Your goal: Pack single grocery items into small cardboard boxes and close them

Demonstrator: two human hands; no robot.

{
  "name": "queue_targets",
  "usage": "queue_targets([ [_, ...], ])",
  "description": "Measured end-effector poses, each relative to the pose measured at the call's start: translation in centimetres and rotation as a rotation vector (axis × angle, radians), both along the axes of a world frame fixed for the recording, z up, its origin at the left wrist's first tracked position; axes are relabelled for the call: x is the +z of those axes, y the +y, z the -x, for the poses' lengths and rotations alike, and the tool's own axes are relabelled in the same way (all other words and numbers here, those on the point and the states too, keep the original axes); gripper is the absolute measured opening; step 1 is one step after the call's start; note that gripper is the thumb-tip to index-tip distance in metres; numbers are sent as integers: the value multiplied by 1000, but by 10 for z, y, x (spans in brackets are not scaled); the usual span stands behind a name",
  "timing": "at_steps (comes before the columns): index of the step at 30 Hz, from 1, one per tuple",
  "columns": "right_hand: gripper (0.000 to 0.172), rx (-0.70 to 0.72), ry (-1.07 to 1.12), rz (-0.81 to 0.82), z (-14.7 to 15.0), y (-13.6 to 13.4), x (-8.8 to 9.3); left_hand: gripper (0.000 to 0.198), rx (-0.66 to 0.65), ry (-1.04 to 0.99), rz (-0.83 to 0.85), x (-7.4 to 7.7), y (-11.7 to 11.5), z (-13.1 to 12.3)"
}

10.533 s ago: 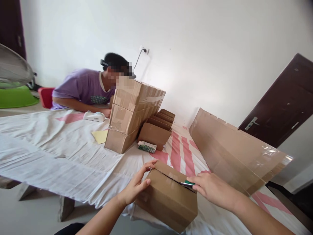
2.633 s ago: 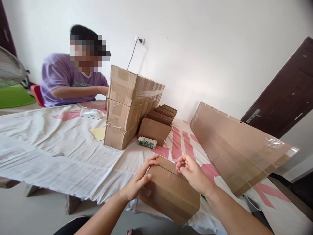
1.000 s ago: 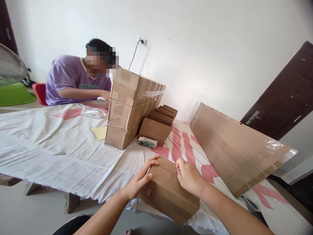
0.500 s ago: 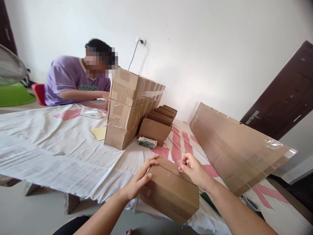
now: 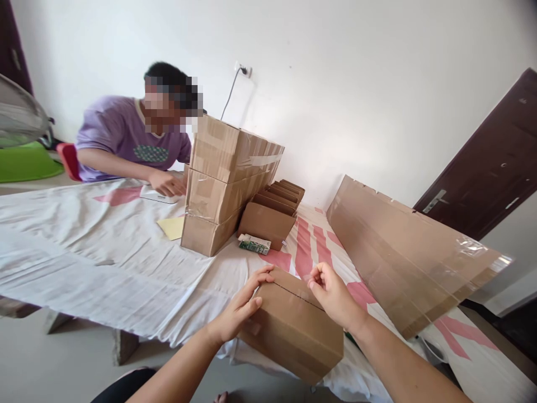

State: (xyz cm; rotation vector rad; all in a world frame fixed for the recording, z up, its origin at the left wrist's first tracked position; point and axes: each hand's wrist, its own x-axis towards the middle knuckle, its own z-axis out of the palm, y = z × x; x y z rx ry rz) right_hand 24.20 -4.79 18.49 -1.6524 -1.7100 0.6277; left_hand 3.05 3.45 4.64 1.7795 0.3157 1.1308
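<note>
A closed brown cardboard box (image 5: 293, 330) lies at a slant on the near edge of the table, a dark seam running along its top. My left hand (image 5: 247, 302) grips its left end, fingers over the top edge and thumb on the near side. Just above the far side of the seam is my right hand (image 5: 329, 291), its thumb and forefinger pinched together. Whatever the pinch holds, if anything, is too small to make out. Beyond the box lies a small green and white carton (image 5: 254, 244).
Taped boxes (image 5: 213, 190) are stacked three high, beside a row of open boxes (image 5: 268, 218). A large cardboard sheet (image 5: 398, 252) leans at the right. Across the table (image 5: 126, 246) sits a person in a purple shirt (image 5: 117, 134), near a yellow paper (image 5: 171, 228).
The other person's hand has come down over the white device on the table. My right hand has shifted very slightly; my left hand keeps its place on the cardboard box.
</note>
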Motion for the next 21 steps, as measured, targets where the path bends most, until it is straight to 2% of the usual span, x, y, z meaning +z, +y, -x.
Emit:
queue_targets([
  [3, 11, 26, -188, -12, -6, 2, -3, 45, 5, 1, 2, 1, 0, 0],
  [9, 22, 39, -330, -21, -4, 0, -6, 46, 5, -4, -10, 2, 0, 0],
  [16, 22, 102, -181, -53, 1, 2, -2, 49, 6, 5, -21, -1, 0, 0],
  [21, 20, 102, -49, 2, 4, 0, 1, 50, 13, 1, -24, -1, 1, 0],
])
